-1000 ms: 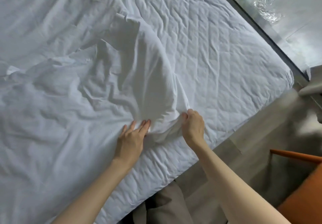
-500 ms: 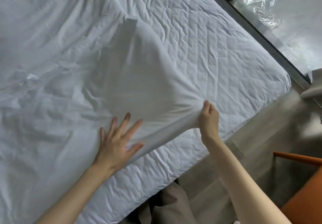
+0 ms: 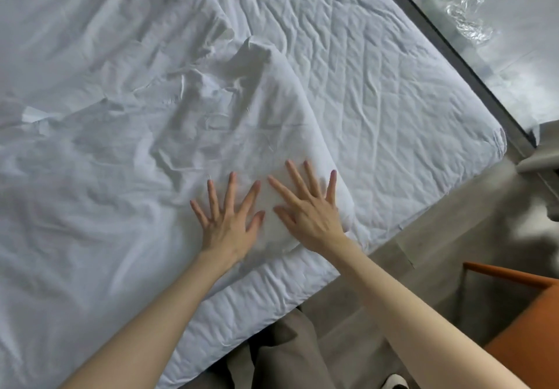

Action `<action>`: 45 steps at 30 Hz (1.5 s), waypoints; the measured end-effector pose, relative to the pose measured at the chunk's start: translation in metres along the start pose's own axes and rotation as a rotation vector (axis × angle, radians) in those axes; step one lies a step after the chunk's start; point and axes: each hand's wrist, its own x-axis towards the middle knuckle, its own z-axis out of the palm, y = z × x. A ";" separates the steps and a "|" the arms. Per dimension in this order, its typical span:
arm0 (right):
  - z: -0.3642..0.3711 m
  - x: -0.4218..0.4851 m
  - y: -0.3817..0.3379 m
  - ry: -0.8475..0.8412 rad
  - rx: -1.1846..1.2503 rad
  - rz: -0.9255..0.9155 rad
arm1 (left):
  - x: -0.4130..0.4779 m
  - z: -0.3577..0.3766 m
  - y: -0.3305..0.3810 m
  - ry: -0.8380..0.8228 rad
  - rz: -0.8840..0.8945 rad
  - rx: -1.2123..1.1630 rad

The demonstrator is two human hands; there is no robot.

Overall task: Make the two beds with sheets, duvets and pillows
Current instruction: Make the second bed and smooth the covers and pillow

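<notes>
Both palms flat: left hand point(image 3: 228, 222) and right hand point(image 3: 308, 211), fingers spread, press the crumpled white cotton sheet point(image 3: 187, 134). Light, limp cloth; I'd pinch its hem.

We are in a bedroom. We see a bed point(image 3: 393, 101) with a quilted white cover, a wood-look floor point(image 3: 438, 234) and an orange chair point(image 3: 532, 328) nearby.
</notes>
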 end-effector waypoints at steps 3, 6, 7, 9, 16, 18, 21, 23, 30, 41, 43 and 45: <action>0.020 -0.002 0.042 -0.202 0.034 0.275 | 0.007 0.012 -0.020 -0.026 -0.111 0.025; 0.010 0.010 0.055 -0.304 0.096 0.443 | 0.009 0.009 -0.050 0.005 -0.193 0.033; 0.005 0.012 0.050 -0.277 0.052 0.411 | 0.008 0.005 -0.058 0.021 -0.208 0.030; -0.004 0.011 0.030 -0.145 -0.021 0.340 | 0.005 -0.002 -0.073 0.061 -0.231 0.032; 0.005 -0.002 -0.071 -0.272 -0.018 0.074 | -0.042 -0.007 -0.154 0.154 -0.324 0.008; 0.017 -0.008 -0.098 -0.312 -0.018 0.025 | -0.056 -0.008 -0.181 0.188 -0.360 -0.013; 0.030 -0.012 -0.134 -0.333 0.000 0.067 | -0.077 -0.011 -0.230 0.185 -0.420 -0.054; 0.038 -0.013 -0.163 -0.350 0.021 0.104 | -0.094 -0.011 -0.270 0.158 -0.502 -0.087; 0.081 -0.029 -0.305 -0.316 0.002 0.031 | -0.168 0.007 -0.382 0.076 -0.455 -0.059; 0.067 -0.092 -0.439 -0.237 0.066 -0.113 | -0.250 -0.030 -0.418 -0.027 -0.226 -0.059; 0.053 -0.109 -0.455 -0.170 0.063 -0.109 | -0.268 -0.047 -0.416 0.071 -0.155 -0.038; 0.040 -0.125 -0.469 -0.124 0.045 -0.104 | -0.287 -0.061 -0.416 0.147 -0.101 -0.032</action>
